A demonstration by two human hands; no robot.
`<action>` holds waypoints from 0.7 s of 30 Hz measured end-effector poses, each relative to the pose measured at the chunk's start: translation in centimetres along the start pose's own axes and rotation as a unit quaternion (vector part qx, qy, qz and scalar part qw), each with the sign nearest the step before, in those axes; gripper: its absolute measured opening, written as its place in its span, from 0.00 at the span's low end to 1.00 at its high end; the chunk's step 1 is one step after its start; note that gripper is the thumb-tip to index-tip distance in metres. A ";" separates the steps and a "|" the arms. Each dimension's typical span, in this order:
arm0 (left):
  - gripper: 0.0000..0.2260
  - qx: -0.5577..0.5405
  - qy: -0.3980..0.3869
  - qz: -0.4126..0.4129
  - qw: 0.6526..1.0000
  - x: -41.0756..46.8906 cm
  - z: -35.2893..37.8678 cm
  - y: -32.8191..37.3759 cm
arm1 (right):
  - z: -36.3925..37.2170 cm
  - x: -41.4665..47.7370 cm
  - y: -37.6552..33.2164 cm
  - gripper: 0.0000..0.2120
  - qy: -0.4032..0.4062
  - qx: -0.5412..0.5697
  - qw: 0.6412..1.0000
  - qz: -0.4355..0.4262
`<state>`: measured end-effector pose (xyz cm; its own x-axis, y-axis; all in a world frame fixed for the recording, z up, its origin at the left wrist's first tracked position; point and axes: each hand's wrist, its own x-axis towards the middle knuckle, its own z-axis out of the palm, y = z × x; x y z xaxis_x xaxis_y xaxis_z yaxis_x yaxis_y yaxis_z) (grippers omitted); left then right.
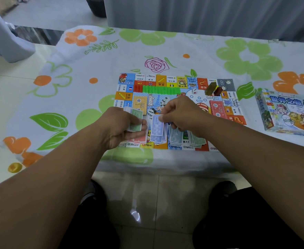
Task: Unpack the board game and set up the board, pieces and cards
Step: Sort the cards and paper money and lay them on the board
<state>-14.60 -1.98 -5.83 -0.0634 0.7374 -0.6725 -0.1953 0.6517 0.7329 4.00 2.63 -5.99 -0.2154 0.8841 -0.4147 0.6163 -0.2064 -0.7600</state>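
While in right hand (pixel 181 114), note (pixel 156 129) fore-and-aft

left hand (pixel 119 128), right hand (pixel 181 115) — bare | forearms (pixel 61 177) bare | worn — black trousers (pixel 246 221) over both knees

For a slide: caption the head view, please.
Over the board, the left hand grips a stack of notes and the right hand pinches a blue note; the box lies to the right.

Flowered table (pixel 201 51) bears game board (pixel 201 94), box (pixel 289 114).
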 end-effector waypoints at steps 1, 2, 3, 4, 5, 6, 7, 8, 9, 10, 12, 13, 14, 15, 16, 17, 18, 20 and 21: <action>0.14 -0.003 0.006 -0.001 1.000 0.1 -0.1 0.0 | 0.0 0.0 0.1 0.06 -0.003 -0.008 1.000 0.003; 0.14 -0.004 0.008 -0.001 1.000 0.1 -0.1 0.1 | 0.1 0.0 0.2 0.06 -0.006 -0.015 1.000 0.005; 0.14 -0.003 0.007 -0.001 1.000 0.1 0.0 0.1 | 0.1 0.0 0.3 0.06 -0.009 -0.021 1.000 0.007; 0.14 -0.002 0.005 -0.001 1.000 0.1 0.0 0.1 | 0.2 0.1 0.4 0.07 -0.011 -0.026 1.000 0.010; 0.14 -0.001 0.003 -0.001 1.000 0.0 0.1 0.1 | 0.2 0.1 0.4 0.07 -0.016 -0.031 0.999 0.012; 0.13 0.001 0.001 -0.002 1.000 0.0 0.2 0.1 | 0.3 0.2 0.4 0.07 -0.018 -0.037 0.999 0.015; 0.13 0.003 0.000 -0.003 1.000 0.0 0.3 0.1 | 0.3 0.2 0.5 0.08 -0.016 -0.045 0.999 0.016; 0.13 0.004 -0.002 -0.005 1.000 0.0 0.3 0.1 | 0.3 0.2 0.4 0.08 -0.008 -0.054 0.998 0.015; 0.13 0.004 -0.003 -0.006 1.000 -0.1 0.4 0.1 | 0.2 0.1 0.4 0.08 0.004 -0.062 0.998 0.010; 0.13 0.003 -0.004 -0.008 1.000 -0.1 0.4 0.1 | 0.1 0.0 0.2 0.08 0.015 -0.065 0.998 0.007; 0.14 -0.003 -0.013 -0.012 1.000 -0.2 0.6 0.2 | -0.6 -0.2 0.0 0.07 0.035 -0.060 0.998 0.008; 0.14 -0.007 -0.019 -0.014 1.000 -0.3 0.7 0.2 | -1.0 -0.2 0.0 0.08 0.047 -0.051 0.998 0.014; 0.13 -0.009 -0.026 -0.016 0.999 -0.4 0.8 0.2 | -1.5 -0.1 0.1 0.10 0.060 -0.041 0.997 0.021; 0.13 -0.009 -0.035 -0.019 0.999 -0.5 1.0 0.2 | -1.9 0.0 0.2 0.10 0.073 -0.034 0.996 0.028; 0.12 -0.007 -0.042 -0.022 0.999 -0.6 1.3 0.2 | -2.3 0.0 0.4 0.11 0.081 -0.032 0.996 0.036; 0.12 -0.003 -0.051 -0.025 0.998 -0.8 1.5 0.1 | -2.5 0.0 0.6 0.11 0.080 -0.036 0.995 0.046; 0.12 0.003 -0.058 -0.028 0.998 -0.8 1.9 0.0 | -2.7 -0.3 0.8 0.11 0.072 -0.042 0.995 0.058; 0.13 0.012 -0.071 -0.033 0.997 -0.9 2.8 -0.1 | -2.9 -0.9 1.1 0.09 0.039 -0.053 0.995 0.072; 0.12 0.017 -0.077 -0.033 0.996 -0.9 3.4 -0.1 | -3.0 -1.4 1.2 0.07 0.025 -0.046 0.996 0.076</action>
<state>-11.21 -2.13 -4.95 0.1001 0.7098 -0.6972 -0.1599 0.7031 0.6929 7.33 2.40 -4.83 -0.0789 0.8658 -0.4940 0.7058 -0.3014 -0.6411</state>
